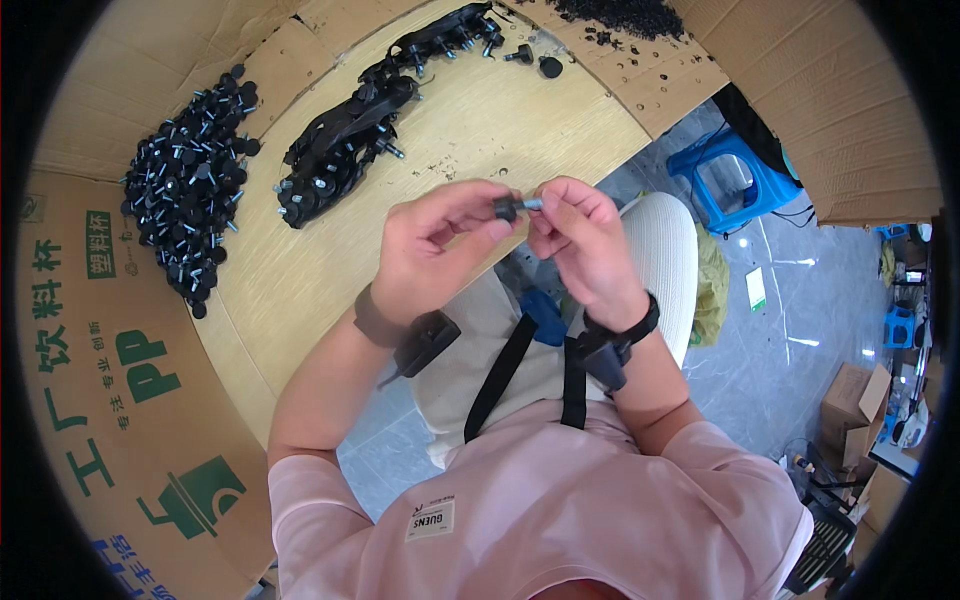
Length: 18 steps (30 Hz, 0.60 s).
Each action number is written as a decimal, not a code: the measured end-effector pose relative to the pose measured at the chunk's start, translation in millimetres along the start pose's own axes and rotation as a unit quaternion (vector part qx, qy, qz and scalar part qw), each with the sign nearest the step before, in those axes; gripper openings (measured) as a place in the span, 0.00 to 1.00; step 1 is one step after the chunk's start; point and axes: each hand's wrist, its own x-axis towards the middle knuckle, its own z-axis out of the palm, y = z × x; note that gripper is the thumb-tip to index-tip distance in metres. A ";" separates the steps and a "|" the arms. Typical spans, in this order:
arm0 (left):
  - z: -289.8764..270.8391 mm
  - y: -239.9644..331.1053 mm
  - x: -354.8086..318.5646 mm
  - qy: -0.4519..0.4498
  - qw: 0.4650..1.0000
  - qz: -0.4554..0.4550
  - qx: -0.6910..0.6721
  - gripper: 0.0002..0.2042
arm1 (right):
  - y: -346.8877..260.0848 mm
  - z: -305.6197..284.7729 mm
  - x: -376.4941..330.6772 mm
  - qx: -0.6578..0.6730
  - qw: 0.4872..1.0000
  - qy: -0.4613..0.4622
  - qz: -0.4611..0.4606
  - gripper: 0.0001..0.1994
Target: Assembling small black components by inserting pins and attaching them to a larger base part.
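Pink shirt cloth (620,490) is closest, down at the bottom, on the person doing the work. At the far left stands a brown box wall (60,300), and beside it sits a heap of black knobs with shiny screws (190,170). Next come long dark clumps (340,150) on the table (540,120), with screws poking out. By the table's edge, the left hand (430,230) pinches a small black knob (505,209) between thumb and finger. The right hand (590,245) pinches a shiny screw end (533,204) with its fingertips. It looks like the step now is working on that one piece with both hands. I think the next move needs a firm left pinch and a small, careful turn or pull on the right. Fingers hide some of it, so I can't tell if knob and screw are joined. The clumps are too dark to make out well, and box card covers part of the blue stool (765,190)
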 end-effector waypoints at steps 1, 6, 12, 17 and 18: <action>-1.0 -0.5 0.3 0.032 0.999 -0.021 -0.035 0.16 | 7.5 7.1 -1.2 -0.001 0.998 0.032 -0.051 0.09; 0.2 -0.3 1.1 0.063 0.997 -0.029 -0.020 0.15 | 6.4 23.0 -5.1 -0.145 0.970 0.117 -0.158 0.06; 3.1 6.0 1.9 0.027 0.998 -0.047 -0.025 0.16 | -20.8 2.0 4.9 -0.279 0.900 0.167 -0.290 0.05; 1.6 7.1 3.2 0.061 0.985 -0.052 -0.156 0.15 | -44.7 -12.0 4.9 -0.234 0.873 0.211 -0.373 0.06; 1.2 5.9 3.5 0.062 0.984 -0.051 -0.156 0.15 | -49.4 -15.5 4.1 -0.235 0.873 0.210 -0.372 0.06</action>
